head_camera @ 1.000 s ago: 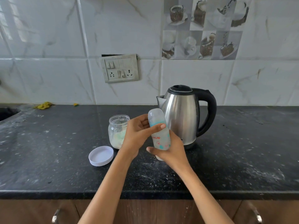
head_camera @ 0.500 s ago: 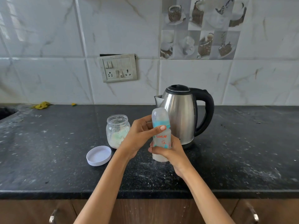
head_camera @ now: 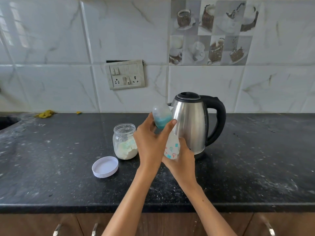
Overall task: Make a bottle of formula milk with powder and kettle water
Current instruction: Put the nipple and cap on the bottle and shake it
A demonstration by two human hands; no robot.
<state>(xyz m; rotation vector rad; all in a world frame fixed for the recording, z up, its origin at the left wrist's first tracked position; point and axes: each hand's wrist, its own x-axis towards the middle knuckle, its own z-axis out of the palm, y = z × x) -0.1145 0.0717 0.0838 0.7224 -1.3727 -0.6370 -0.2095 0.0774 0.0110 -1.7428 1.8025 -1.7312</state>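
A baby bottle (head_camera: 172, 148) with printed leaves and milky contents is held above the black counter, tilted with its capped top to the left. My left hand (head_camera: 150, 144) grips its upper part, just under the clear cap and teal ring (head_camera: 162, 116). My right hand (head_camera: 182, 159) cups the bottle's base from below. Just behind the bottle stands the steel kettle (head_camera: 192, 126), its black handle pointing right. An open glass jar of white powder (head_camera: 125, 142) sits to the left, with its white lid (head_camera: 105, 166) lying in front of it.
The black stone counter (head_camera: 255, 159) is dusted with white specks. A switch and socket plate (head_camera: 126, 74) is on the tiled wall. Yellow scraps (head_camera: 45, 114) lie at the back left beside a sink edge (head_camera: 6, 121). Cabinet handles (head_camera: 58, 229) show below the counter.
The bottle was leaning slightly left, stood upright half a second ago, and now leans sharply left. Both hands kept their grip on it.
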